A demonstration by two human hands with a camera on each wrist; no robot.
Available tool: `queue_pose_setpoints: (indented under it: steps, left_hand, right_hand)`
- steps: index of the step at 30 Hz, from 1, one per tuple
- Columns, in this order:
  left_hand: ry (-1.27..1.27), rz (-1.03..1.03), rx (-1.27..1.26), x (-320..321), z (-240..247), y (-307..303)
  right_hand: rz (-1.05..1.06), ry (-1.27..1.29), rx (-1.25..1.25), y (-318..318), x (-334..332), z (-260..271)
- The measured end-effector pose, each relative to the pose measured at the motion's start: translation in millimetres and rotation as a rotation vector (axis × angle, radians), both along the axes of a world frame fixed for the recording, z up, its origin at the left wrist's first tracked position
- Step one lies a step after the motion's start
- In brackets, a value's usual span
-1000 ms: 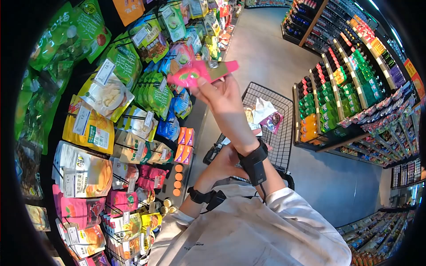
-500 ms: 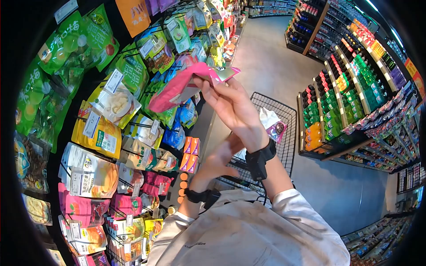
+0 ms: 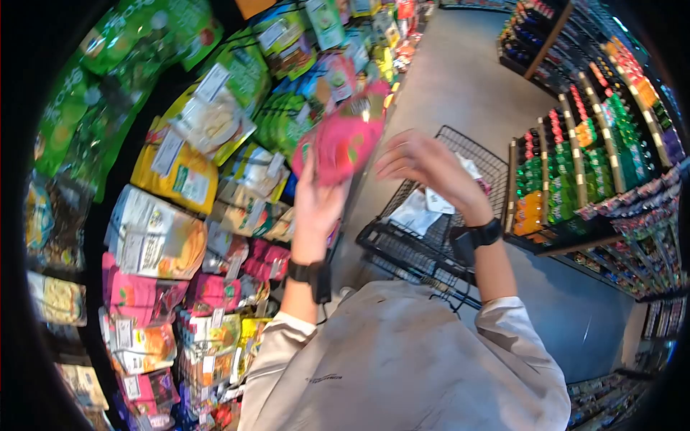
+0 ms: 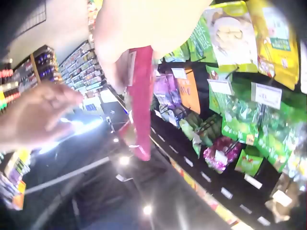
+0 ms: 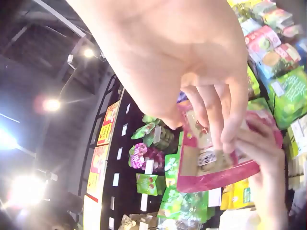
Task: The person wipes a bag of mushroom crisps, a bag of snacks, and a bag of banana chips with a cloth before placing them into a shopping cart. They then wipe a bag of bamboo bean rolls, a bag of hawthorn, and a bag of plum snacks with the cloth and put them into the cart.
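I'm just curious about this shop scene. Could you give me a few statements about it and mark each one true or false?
1. The left hand holds up a pink pouch. True.
2. The right hand grips the pouch too. False: it is open and apart from it.
3. The shopping cart is empty. False: packets lie in it.
4. Bottled drinks fill the shelves on the person's right. True.

The head view looks steeply down from above the shoulders, with the rack (image 3: 180, 172) along its left edge, the cart (image 3: 431, 244) ahead, and the left hand (image 3: 316, 205) and right hand (image 3: 424, 161) raised. Each wrist view sits close under its own palm and faces upward past the fingers. All three share the pouch (image 3: 343, 140), and each wrist view also catches the other hand.
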State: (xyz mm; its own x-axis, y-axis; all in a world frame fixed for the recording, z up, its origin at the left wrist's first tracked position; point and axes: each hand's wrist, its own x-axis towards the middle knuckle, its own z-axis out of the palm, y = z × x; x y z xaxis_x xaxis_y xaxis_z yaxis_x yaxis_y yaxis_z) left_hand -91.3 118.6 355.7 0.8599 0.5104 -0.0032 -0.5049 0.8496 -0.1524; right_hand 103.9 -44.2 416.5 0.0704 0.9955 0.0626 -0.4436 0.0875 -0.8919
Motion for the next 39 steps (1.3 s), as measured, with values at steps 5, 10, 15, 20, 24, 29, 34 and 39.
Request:
queue_pose_setpoints:
  steps: [5, 10, 15, 20, 24, 29, 34, 39]
  left_hand:
    - [-0.468, -0.141, -0.307, 29.3, 29.9, 12.1]
    - [-0.615, -0.247, -0.424, 49.2, 64.1, -0.5]
    - [-0.712, -0.288, -0.387, 51.5, 81.6, -4.5]
    - [-0.66, -0.142, -0.118, 39.8, 77.5, 2.1]
    - [-0.328, 0.078, 0.129, 15.5, 64.2, 18.2]
    - [0.484, 0.453, 0.593, -12.0, 43.9, 15.0]
    - [0.768, 0.559, 0.945, -19.5, 44.6, -4.9]
    - [0.67, 0.34, 1.304, -26.4, 56.7, 6.7]
  right_hand:
    - [0.005, -0.263, -0.264, 0.9, -18.0, -60.1]
    - [0.416, -0.031, 0.017, 20.5, -82.2, -66.9]
    - [0.454, -0.005, 0.049, 33.3, -91.8, -86.4]
    - [0.395, -0.184, -0.02, 28.9, -106.8, -58.3]
    - [0.433, -0.198, 0.061, 29.4, -96.3, -43.6]
    - [0.061, 0.554, 0.083, 31.7, -39.4, -31.3]
    - [0.023, 0.807, 0.087, 42.8, -26.7, -50.5]
    - [0.056, 0.747, -0.104, 48.7, -48.5, -92.1]
